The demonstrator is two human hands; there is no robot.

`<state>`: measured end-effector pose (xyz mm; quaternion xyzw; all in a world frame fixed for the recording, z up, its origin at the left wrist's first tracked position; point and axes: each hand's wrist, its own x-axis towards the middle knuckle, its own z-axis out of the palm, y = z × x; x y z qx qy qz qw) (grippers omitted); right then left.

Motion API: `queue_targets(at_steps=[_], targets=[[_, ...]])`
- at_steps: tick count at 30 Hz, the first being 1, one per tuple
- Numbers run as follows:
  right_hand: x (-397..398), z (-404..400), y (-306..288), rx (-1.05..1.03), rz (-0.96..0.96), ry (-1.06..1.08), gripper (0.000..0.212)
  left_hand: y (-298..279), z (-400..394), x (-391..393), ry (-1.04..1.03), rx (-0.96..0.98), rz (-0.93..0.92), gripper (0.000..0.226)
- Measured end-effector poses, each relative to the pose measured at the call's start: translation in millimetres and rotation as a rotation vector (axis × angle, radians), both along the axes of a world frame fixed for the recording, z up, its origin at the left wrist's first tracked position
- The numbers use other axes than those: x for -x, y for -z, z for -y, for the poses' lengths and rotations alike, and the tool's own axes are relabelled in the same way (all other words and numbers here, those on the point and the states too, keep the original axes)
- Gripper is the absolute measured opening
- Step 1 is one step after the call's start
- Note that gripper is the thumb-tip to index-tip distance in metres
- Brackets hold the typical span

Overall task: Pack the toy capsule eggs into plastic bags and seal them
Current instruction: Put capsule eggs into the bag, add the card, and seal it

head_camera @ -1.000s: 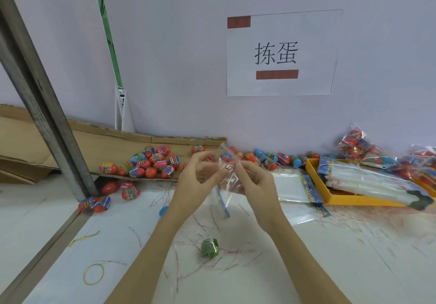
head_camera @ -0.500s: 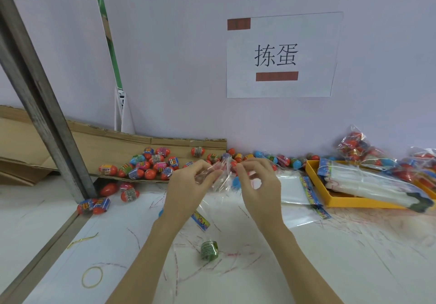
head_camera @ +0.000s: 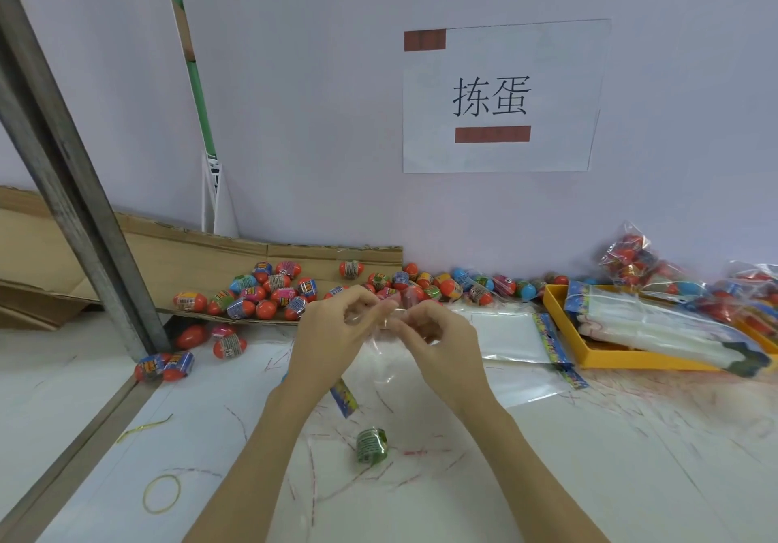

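My left hand and my right hand meet over the middle of the table, and both pinch the top edge of a clear plastic bag with a printed header strip hanging below. Several toy capsule eggs lie in a pile on flattened cardboard just beyond my hands, and more eggs line the wall. A green-wrapped capsule piece lies on the table below my hands.
A yellow tray at right holds a stack of empty bags; filled bags lie behind it. Flat bags lie beside the tray. A metal post slants at left. A yellow rubber band lies near the front.
The bag has come down from upright in front of me to lower over the table, with my hands still pinching its top. The header strip has swung down to the left.
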<state>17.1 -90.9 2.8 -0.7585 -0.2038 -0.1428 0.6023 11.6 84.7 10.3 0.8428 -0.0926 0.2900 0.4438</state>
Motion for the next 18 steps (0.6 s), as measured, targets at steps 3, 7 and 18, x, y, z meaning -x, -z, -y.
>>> queue_targets(at_steps=[3,7,18], targets=[[-6,7,3,-0.036,-0.054,0.149,0.008,-3,-7,0,0.067,0.164,-0.218,0.033],[-12,16,1,-0.087,-0.120,0.179,0.006,-5,-15,-1,0.122,0.304,-0.309,0.036],[-4,15,-13,-0.391,-0.595,-0.356,0.028,-3,-15,-4,0.111,0.196,-0.172,0.018]])
